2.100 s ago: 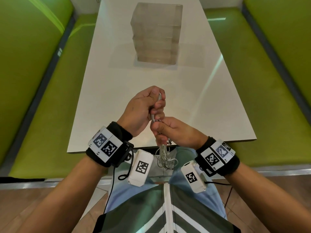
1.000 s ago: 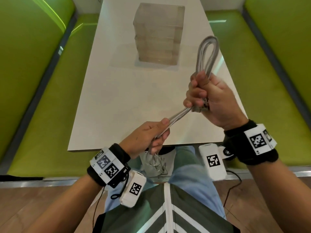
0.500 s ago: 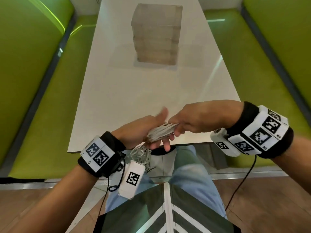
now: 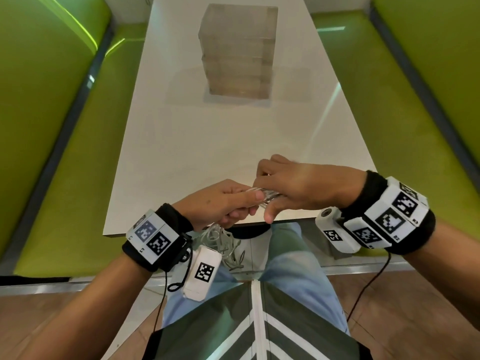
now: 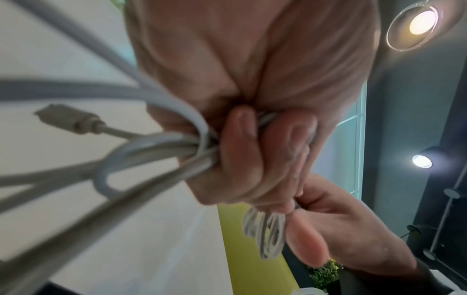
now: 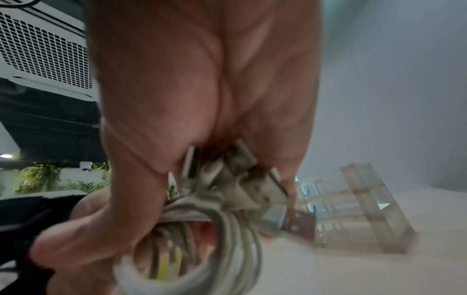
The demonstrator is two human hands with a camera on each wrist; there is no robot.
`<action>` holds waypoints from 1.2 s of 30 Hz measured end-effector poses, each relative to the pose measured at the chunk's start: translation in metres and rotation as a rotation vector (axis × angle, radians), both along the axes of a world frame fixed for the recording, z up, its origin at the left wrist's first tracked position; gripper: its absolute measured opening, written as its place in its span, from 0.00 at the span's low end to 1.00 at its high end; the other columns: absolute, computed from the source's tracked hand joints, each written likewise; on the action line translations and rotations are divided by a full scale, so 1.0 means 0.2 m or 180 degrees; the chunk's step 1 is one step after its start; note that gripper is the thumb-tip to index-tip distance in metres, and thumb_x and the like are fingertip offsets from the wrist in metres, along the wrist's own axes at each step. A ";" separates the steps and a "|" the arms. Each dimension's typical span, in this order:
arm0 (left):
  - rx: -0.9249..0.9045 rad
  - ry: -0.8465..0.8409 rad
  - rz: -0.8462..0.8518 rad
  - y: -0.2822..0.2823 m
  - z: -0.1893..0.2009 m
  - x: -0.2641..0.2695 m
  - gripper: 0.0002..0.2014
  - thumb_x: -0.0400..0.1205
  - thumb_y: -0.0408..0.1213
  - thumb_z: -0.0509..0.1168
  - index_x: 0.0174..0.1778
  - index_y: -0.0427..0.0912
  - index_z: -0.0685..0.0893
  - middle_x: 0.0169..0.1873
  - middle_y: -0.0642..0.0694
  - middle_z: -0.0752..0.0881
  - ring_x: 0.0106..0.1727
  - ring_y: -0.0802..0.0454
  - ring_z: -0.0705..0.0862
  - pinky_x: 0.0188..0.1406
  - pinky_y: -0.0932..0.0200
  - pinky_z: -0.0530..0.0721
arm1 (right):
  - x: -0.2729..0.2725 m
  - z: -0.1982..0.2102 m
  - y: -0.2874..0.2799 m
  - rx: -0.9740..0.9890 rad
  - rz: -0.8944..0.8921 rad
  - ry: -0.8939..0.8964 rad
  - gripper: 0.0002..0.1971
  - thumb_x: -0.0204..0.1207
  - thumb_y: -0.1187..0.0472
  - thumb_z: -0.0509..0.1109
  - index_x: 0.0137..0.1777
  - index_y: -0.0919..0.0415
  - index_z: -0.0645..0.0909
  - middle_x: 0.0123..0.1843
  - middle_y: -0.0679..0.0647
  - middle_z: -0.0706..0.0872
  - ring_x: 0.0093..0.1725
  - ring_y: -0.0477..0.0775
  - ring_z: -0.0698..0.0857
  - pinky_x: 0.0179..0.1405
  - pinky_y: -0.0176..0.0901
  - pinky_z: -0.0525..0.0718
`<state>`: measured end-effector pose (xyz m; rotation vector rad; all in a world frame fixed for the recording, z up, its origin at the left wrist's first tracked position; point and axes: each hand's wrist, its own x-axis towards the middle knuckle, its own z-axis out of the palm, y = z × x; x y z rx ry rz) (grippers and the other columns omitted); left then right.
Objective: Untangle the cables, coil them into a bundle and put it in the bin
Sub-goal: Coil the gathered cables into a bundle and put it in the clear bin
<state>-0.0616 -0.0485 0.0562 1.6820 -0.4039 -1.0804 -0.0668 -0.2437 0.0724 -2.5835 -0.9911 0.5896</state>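
Both hands meet over the near edge of the white table [image 4: 181, 141]. My left hand [image 4: 223, 203] grips a bundle of white cables [image 4: 267, 194], fingers curled round the strands [image 5: 192, 151]. Loose cable loops [image 4: 220, 242] hang below it past the table edge, and a plug end [image 5: 65, 119] sticks out. My right hand [image 4: 296, 188] holds the other end of the bundle, where coiled loops [image 6: 222, 239] and connectors [image 6: 240, 179] show under the palm. A clear plastic bin [image 4: 237, 50] stands far back on the table, well beyond both hands.
Green padded benches [image 4: 65, 152] run along both sides of the table, the right one [image 4: 415, 152] close to my right wrist. My legs and the wooden floor [image 4: 52, 320] lie below the table edge.
The right hand, which had lifted a long cable loop up and to the right, has come back down to the left hand. Both now hold the folded bundle at the table's near edge.
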 end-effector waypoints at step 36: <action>-0.1132 -0.0089 0.1055 0.12 -0.15 0.04 0.10 0.77 0.39 0.69 0.52 0.39 0.86 0.43 0.42 0.90 0.48 0.40 0.90 0.49 0.50 0.86 | 0.10 0.10 -0.19 0.1598 -0.1372 0.1813 0.15 0.77 0.52 0.66 0.34 0.60 0.70 0.23 0.49 0.71 0.22 0.53 0.76 0.25 0.45 0.68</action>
